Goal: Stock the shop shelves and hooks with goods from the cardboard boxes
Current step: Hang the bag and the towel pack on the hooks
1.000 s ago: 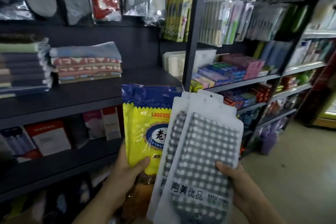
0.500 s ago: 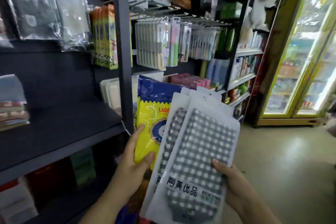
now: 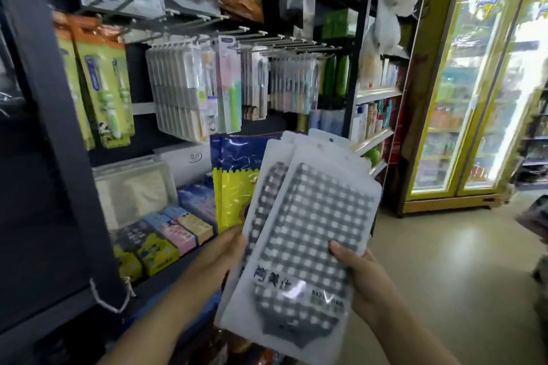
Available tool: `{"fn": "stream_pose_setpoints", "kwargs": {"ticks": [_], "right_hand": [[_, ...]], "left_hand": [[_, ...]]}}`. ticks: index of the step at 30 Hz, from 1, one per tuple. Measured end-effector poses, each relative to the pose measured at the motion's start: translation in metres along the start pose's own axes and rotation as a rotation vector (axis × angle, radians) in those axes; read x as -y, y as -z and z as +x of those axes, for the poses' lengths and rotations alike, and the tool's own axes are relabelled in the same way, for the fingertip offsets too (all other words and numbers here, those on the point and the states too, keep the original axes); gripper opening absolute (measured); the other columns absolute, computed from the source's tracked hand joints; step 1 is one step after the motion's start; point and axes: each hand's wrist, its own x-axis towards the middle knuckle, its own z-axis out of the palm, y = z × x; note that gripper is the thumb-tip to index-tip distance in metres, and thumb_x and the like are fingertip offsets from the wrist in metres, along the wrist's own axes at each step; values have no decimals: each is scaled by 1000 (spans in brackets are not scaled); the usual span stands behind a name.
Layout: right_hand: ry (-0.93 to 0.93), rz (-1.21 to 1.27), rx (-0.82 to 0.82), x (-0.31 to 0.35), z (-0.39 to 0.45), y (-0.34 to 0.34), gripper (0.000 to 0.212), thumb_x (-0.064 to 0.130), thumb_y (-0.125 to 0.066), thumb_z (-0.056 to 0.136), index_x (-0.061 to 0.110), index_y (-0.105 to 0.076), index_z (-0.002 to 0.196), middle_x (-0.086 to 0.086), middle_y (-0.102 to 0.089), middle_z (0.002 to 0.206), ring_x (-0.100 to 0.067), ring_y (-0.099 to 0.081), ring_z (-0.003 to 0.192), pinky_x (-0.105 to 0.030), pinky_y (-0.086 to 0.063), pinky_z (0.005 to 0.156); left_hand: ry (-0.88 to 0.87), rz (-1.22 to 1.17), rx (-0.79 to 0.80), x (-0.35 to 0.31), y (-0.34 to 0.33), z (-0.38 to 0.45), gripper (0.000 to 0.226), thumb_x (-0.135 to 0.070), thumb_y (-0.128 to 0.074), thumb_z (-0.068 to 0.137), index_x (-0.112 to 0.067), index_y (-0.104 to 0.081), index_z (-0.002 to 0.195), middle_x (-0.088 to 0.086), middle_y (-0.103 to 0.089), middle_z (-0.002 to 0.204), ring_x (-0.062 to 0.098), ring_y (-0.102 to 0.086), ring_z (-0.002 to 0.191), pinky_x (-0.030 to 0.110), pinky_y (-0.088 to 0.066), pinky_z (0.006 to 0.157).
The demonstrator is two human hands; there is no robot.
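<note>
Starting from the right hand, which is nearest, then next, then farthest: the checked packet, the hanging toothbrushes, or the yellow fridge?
1. Checked packet: held in the right hand.
2. Hanging toothbrushes: on hooks, up to the left.
3. Yellow fridge: far right, down the aisle.

Ahead of you: dark metal shelving [image 3: 68, 163], rows of peg hooks [image 3: 267, 38]. Right: lit yellow drinks fridge [image 3: 474, 92]. Glossy pale floor [image 3: 444, 275].

The checked packets [image 3: 305, 234] lay in front of the bag [image 3: 231, 187], between both hands. Toothbrush packs [image 3: 189, 92] hung on hooks [image 3: 267, 38] behind them, boxes [image 3: 178, 228] below, the fridge [image 3: 468, 83] to the right.
</note>
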Motion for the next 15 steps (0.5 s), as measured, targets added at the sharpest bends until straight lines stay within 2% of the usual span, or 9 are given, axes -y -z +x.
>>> {"fn": "stream_pose_setpoints", "kwargs": {"ticks": [3,5,6,8,9,11,12,14,15], "right_hand": [[5,-18,0,26,35,15,50,7,-69,72,3,-55,119,-20,-71,104,-36,-71,87,-44,-59,66],[-6,-52,55,46,54,23,47,8,-70,71,2,-58,116,-20,-71,103,-34,-71,84,-42,-60,64],[-6,-77,96,55,63,27,45,8,-70,72,2,-59,116,-20,-71,104,-35,-71,86,-42,-60,66],[-3,-114,173,72,81,33,42,8,-68,76,2,-59,116,-20,-71,106,-36,-70,91,-43,-60,71],[-4,-120,209,79,91,35,41,8,-67,77,2,-59,117,-20,-70,107,-37,-69,94,-44,-60,72],[-5,-113,268,91,109,35,42,9,-67,78,3,-59,118,-19,-70,108,-38,-68,96,-46,-59,76],[-2,-106,289,95,118,33,43,8,-67,77,3,-58,119,-19,-70,109,-38,-68,97,-47,-58,78],[17,-104,325,102,136,27,46,8,-68,76,4,-57,120,-18,-70,108,-37,-68,97,-48,-57,80],[31,-106,343,105,144,22,48,8,-69,74,5,-57,120,-17,-71,108,-36,-69,97,-47,-57,79]], "left_hand": [[4,-12,-38,-12,-29,24,82,-71,-79,34,-28,-69,103,-14,-75,89,1,-70,78,15,-51,59],[13,-77,-110,-15,-46,44,80,-70,-80,24,-26,-74,90,-12,-75,80,2,-70,68,16,-51,54],[42,-111,-158,-20,-56,51,72,-70,-81,24,-26,-76,82,-9,-75,77,4,-70,66,17,-51,53],[85,-175,-232,-25,-69,68,52,-59,-81,47,-21,-76,81,-4,-75,75,8,-71,65,21,-53,54],[67,-186,-243,-27,-73,74,49,-56,-82,48,-18,-76,79,-3,-75,73,9,-71,63,20,-53,52],[31,-160,-311,-34,-78,85,57,-63,-84,33,-21,-78,70,-7,-74,70,10,-71,65,17,-51,49],[24,-153,-367,-40,-82,88,51,-60,-82,42,-19,-77,71,-11,-73,68,10,-70,66,17,-50,51],[-8,-151,-483,-45,-83,97,25,-38,-71,70,-17,-68,82,-15,-69,58,5,-65,64,16,-46,55],[-17,-152,-531,-48,-82,99,22,-34,-68,73,-16,-65,86,-14,-68,55,2,-63,61,16,-46,57]]}}
